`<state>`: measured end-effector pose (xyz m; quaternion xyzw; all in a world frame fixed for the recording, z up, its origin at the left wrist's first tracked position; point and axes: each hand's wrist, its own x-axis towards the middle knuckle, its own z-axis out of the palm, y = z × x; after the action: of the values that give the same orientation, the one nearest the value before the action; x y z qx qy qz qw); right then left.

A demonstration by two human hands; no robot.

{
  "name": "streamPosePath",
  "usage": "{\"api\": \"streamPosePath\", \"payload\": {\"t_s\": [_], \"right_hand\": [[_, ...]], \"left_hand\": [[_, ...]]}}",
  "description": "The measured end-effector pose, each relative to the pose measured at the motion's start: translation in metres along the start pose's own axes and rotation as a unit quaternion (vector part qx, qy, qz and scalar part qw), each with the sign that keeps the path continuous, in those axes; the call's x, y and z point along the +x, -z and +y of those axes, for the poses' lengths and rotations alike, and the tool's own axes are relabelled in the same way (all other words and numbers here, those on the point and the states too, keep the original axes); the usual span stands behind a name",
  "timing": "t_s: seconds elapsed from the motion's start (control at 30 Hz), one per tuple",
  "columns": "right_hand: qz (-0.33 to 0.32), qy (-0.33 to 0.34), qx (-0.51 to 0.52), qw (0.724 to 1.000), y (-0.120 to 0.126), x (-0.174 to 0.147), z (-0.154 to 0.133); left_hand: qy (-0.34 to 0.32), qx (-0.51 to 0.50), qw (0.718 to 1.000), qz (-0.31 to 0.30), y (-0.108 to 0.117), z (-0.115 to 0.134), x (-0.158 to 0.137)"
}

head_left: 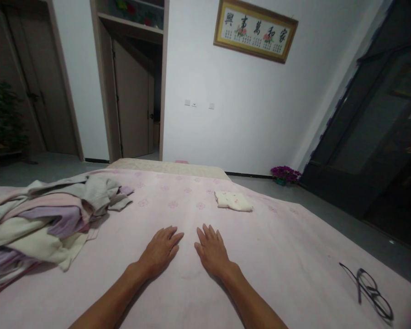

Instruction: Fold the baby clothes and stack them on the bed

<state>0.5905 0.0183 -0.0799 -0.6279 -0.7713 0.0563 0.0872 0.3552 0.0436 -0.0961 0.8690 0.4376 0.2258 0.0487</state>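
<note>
My left hand (160,251) and my right hand (211,249) rest on a pink sheet (178,301) printed with flowers, palms down, a small gap between them. Both have their fingers apart and hold nothing. Beyond my right hand lies a folded cream cloth (233,201) with small coloured marks. To the left of my left hand is a loose heap of clothes (65,214) in grey, pink, lilac and cream, its pieces overlapping so that the lower ones are partly hidden.
Black-framed glasses (371,292) lie at the right side of the sheet. Past the far edge stand a white wall (192,137), an ajar door (133,100) and a pot of purple flowers (285,174). A leafy plant (2,119) is at far left.
</note>
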Motion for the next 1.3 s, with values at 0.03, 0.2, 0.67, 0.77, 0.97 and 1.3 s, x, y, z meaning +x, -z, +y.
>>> {"api": "streamPosePath", "payload": {"t_s": [0.03, 0.2, 0.67, 0.77, 0.97, 1.3], "right_hand": [[-0.002, -0.001, 0.002, 1.0, 0.0, -0.006, -0.003], [0.012, 0.003, 0.01, 1.0, -0.001, -0.023, -0.012], [0.063, 0.005, -0.002, 0.998, -0.004, -0.026, -0.012], [0.061, 0.004, 0.001, 0.998, -0.003, -0.026, -0.012], [0.054, 0.0, 0.009, 0.999, -0.002, -0.025, -0.011], [0.055, -0.001, 0.009, 0.998, -0.003, -0.024, -0.012]], "left_hand": [[0.009, 0.008, 1.0, -0.011, 0.002, -0.003, -0.006], [0.07, 0.04, 0.996, -0.023, 0.018, -0.02, -0.044], [0.188, -0.004, 0.978, 0.087, 0.039, -0.058, -0.094], [0.199, -0.056, 0.972, 0.11, 0.04, -0.06, -0.093], [0.263, -0.229, 0.919, 0.186, 0.042, -0.068, -0.091], [0.343, -0.486, 0.714, 0.37, 0.09, -0.085, -0.048]]}}
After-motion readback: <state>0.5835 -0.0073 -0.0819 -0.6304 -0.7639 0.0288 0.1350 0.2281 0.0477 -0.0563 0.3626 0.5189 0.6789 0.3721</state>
